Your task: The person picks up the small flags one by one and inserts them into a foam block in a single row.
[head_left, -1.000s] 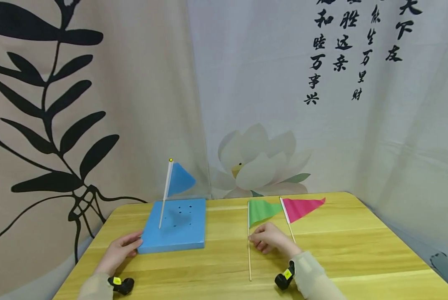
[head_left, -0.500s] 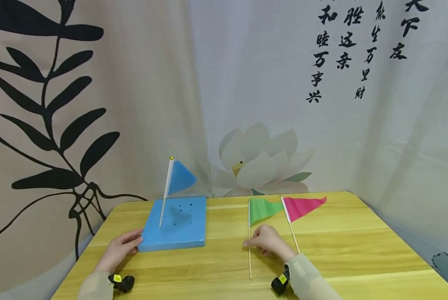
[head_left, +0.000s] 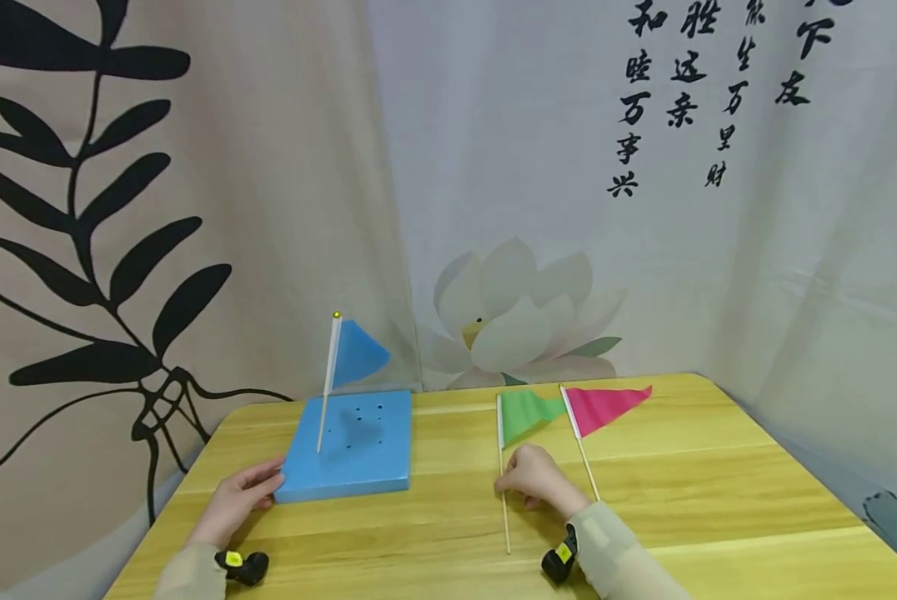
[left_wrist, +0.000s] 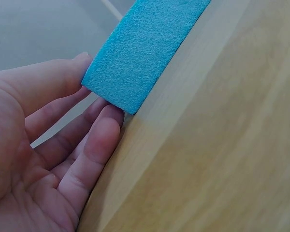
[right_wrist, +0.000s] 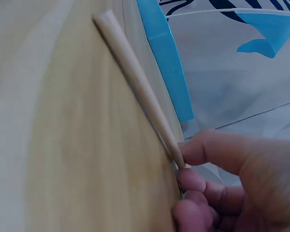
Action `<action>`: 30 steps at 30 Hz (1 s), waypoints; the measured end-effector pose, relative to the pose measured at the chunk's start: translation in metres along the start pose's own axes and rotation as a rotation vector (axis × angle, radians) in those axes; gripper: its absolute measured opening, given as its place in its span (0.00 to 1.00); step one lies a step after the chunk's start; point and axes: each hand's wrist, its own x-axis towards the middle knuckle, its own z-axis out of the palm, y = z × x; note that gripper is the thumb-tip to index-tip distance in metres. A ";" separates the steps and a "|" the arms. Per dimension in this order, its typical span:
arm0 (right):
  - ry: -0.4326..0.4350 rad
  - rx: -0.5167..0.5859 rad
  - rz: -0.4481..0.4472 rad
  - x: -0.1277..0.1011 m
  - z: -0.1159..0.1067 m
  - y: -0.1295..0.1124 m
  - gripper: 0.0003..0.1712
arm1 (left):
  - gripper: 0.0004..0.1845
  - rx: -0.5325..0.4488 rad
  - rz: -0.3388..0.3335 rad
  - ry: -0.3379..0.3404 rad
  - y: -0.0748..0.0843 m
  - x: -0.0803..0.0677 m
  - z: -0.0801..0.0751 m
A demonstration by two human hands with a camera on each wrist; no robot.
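Right hand (head_left: 537,481): I saw it pinching the stick of the green flag (head_left: 525,414) between thumb and curled fingers, at the table's (head_left: 719,492) centre.
Green flag axis: stick lay flat along 6–12 o'clock, cloth at the 12 end, tip pointing to 2 o'clock.
Left hand (head_left: 240,498): fingers straight, touching the 7 o'clock corner of the blue foam block (head_left: 351,454).
Blue flag (head_left: 354,354): stood upright in the block.
Pink flag (head_left: 606,407): lay just beside the green one, at 3 o'clock.

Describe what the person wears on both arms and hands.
Both hands are bare. The left hand and right hand come out of pale beige sleeves. At each wrist sits a small black device with a yellow-green square marking: left, right.
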 end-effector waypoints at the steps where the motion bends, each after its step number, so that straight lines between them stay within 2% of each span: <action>1: -0.001 -0.003 0.004 0.000 -0.001 0.000 0.26 | 0.34 0.001 0.000 0.001 0.000 0.000 0.000; 7: -0.023 -0.011 0.014 -0.002 -0.008 -0.002 0.27 | 0.34 -0.001 0.003 0.009 -0.001 -0.001 0.000; 11: -0.039 0.031 0.031 -0.004 -0.015 -0.002 0.26 | 0.34 0.010 0.001 0.016 0.000 -0.002 0.001; 17: -0.051 0.101 0.078 -0.003 -0.024 0.003 0.19 | 0.34 0.015 0.004 0.013 -0.001 -0.001 0.001; 22: -0.057 0.209 0.128 0.001 -0.030 0.011 0.11 | 0.34 0.019 0.011 0.016 -0.002 0.001 0.000; 26: -0.101 0.355 0.171 0.006 -0.033 0.021 0.06 | 0.34 0.026 0.011 0.023 -0.001 0.001 0.000; 28: -0.127 0.429 0.190 0.008 -0.035 0.026 0.07 | 0.34 0.025 0.010 0.022 -0.001 0.000 0.001; 30: -0.145 0.478 0.204 0.009 -0.037 0.029 0.11 | 0.35 0.021 0.011 0.022 0.000 0.000 0.001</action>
